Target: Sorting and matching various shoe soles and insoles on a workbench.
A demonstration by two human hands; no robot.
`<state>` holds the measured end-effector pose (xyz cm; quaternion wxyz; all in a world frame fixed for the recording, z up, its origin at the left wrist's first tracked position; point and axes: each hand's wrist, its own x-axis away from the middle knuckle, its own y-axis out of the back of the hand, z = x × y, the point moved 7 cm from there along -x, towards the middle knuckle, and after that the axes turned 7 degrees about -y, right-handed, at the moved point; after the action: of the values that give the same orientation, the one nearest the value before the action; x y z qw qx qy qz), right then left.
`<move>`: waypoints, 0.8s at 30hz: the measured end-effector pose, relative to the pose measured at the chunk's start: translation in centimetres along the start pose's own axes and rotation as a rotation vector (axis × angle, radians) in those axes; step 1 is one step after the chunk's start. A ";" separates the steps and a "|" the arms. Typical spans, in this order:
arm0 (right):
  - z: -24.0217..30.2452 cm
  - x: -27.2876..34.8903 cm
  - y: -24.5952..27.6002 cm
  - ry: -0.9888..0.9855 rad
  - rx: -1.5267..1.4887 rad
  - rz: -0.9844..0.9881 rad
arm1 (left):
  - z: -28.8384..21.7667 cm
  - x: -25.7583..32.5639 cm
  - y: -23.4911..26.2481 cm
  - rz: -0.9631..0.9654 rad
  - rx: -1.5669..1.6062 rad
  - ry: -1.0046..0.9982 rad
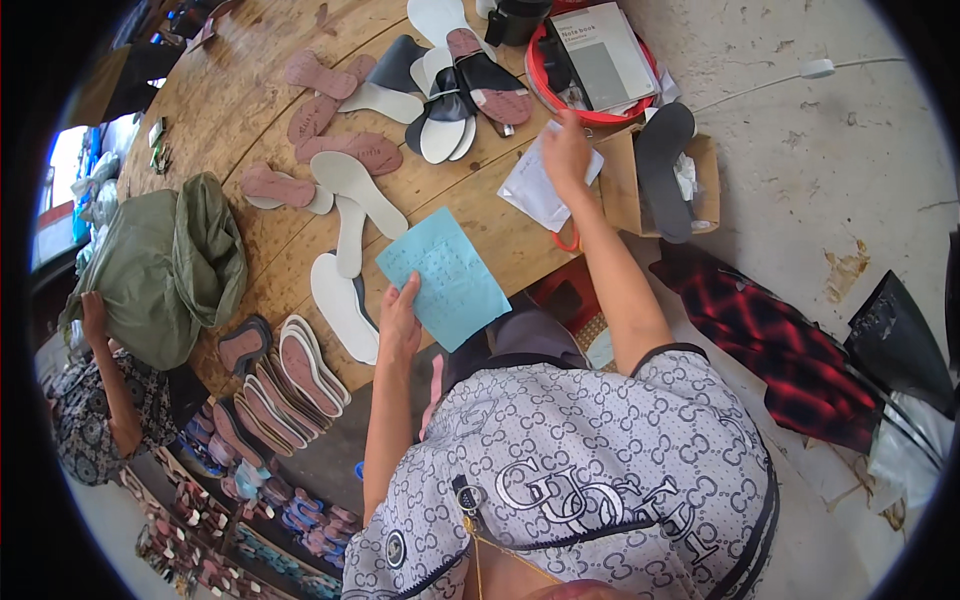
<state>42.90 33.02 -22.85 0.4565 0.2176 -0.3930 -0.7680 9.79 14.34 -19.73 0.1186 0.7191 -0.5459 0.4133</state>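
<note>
A light blue sheet of paper point(445, 275) with handwriting on it is pinched by its lower left edge in my left hand point(400, 318), above the table's near edge. Farther right, my right hand point(566, 158) is closed at the upper edge of some white papers point(532, 193); its fingertips partly hide the grip. The handles of red scissors point(568, 238) stick out below these papers. Left of the blue sheet lie white sole pieces point(358, 190), and a larger white sole point(340, 300) rests near the table edge.
A red round tray point(540, 75) holding a notebook point(603, 55) stands at the back right, beside a cardboard box point(708, 180) with a dark sole point(664, 170). Pink insoles point(350, 153) lie across the wooden table point(260, 75). At left, another person's hand point(93, 318) touches green cloth point(150, 270).
</note>
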 end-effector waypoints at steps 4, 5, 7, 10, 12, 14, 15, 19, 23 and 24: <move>-2.7 -0.9 3.2 -0.236 0.215 0.094 | -0.6 -0.4 -1.9 0.133 -0.070 -0.002; -2.9 -1.2 3.8 -0.213 0.186 0.035 | -0.8 -0.2 -2.5 0.162 -0.107 -0.009; -3.0 -1.6 4.5 -0.167 0.114 -0.088 | -1.9 0.0 -4.0 0.213 -0.161 -0.045; -2.3 0.1 4.5 -0.079 0.153 -0.081 | -3.6 0.5 -4.7 0.238 -0.204 -0.107; -1.5 0.7 3.9 -0.108 0.183 -0.088 | -4.4 1.0 -4.5 0.239 -0.223 -0.137; -3.0 -0.3 2.9 -0.122 0.211 -0.152 | -5.1 1.4 -5.2 0.268 -0.297 -0.174; -3.9 -0.6 2.2 -0.130 0.220 -0.179 | -5.5 1.8 -5.3 0.276 -0.338 -0.194; -3.6 -0.9 2.6 -0.023 0.044 -0.110 | -8.0 4.0 -6.9 0.284 -0.381 -0.288; 2.9 2.2 6.4 0.141 -0.291 0.139 | -10.5 5.3 -8.0 0.348 -0.481 -0.334; 5.2 3.3 8.0 0.115 -0.371 0.258 | -10.9 5.2 -8.7 0.378 -0.516 -0.352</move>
<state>41.94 30.06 -13.30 0.6047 0.1212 -0.2433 -0.7486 12.67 20.78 -6.61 0.1220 0.6120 -0.7676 0.1465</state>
